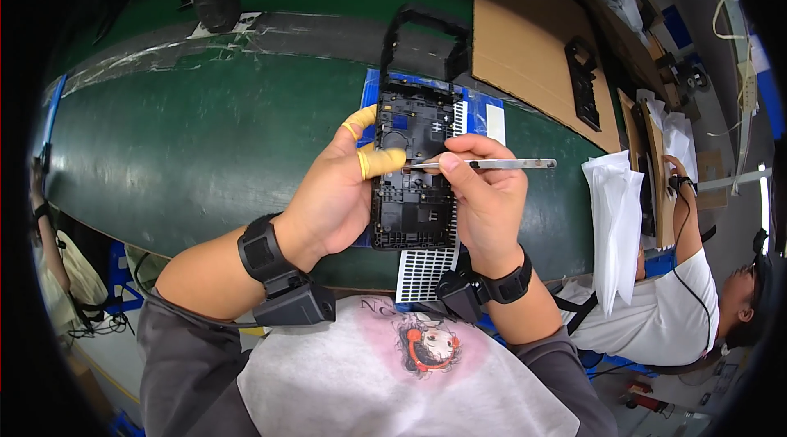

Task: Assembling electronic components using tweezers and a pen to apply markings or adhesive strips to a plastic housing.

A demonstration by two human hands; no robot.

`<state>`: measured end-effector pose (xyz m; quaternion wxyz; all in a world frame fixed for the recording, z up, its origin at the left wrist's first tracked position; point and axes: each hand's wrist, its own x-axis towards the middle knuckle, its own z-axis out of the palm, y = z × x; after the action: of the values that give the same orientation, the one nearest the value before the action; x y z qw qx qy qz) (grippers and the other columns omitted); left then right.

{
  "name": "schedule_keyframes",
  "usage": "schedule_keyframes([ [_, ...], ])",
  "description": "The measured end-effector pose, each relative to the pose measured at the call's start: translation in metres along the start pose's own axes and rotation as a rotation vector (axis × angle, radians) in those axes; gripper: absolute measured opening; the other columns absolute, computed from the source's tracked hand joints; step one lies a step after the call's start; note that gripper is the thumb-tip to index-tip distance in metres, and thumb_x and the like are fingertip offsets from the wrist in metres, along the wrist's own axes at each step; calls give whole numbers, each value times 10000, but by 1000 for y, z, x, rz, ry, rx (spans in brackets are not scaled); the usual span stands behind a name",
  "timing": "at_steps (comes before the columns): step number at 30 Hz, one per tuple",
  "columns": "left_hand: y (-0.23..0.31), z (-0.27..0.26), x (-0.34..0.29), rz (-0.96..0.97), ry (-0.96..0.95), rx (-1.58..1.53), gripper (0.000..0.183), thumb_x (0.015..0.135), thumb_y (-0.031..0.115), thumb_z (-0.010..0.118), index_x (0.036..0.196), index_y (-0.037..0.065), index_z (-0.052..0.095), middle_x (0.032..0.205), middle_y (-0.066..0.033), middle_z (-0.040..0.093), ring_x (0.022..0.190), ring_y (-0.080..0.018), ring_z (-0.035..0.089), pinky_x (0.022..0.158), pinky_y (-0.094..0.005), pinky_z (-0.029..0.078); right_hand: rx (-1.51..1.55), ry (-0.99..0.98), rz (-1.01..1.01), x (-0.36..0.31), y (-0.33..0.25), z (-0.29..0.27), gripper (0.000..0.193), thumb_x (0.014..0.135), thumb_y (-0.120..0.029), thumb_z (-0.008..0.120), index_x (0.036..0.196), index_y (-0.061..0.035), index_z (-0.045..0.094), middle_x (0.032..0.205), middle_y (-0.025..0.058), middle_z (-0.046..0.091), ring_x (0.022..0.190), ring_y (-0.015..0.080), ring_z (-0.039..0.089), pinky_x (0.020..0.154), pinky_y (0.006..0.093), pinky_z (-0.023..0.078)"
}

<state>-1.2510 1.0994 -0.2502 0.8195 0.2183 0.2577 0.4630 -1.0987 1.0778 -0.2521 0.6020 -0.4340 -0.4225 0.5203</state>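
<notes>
So my left hand [332, 191] grips this long black plastic frame [422, 127] — all ribbed inside, blue patch [400, 121], big open loop [432, 22] at the far end — over the green table [221, 142], my right hand [493, 199] pinching metal tweezers [516, 164] at its middle.

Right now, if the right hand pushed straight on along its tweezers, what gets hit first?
Leading with the tweezers, the right hand would likely meet the yellow-covered digit of the left hand, over the black housing. Depth is unclear; the tips might catch the housing first.
</notes>
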Motion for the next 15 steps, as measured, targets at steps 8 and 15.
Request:
schedule_keyframes([
  [8,-8,17,15,143,80,312,494,650,-89,422,1135,-1,379,991,-87,519,846,-163,531,764,-262,439,306,109,36,-12,-17,-32,148,723,-12,602,857,9,544,676,50,565,480,32,421,405,152,306],
  [15,28,23,69,110,-32,380,308,779,105,448,1076,28,466,1027,-99,544,907,-215,548,788,-336,459,268,416,-129,-76,-36,-142,140,724,3,593,849,32,537,677,113,585,459,45,411,401,152,301],
])
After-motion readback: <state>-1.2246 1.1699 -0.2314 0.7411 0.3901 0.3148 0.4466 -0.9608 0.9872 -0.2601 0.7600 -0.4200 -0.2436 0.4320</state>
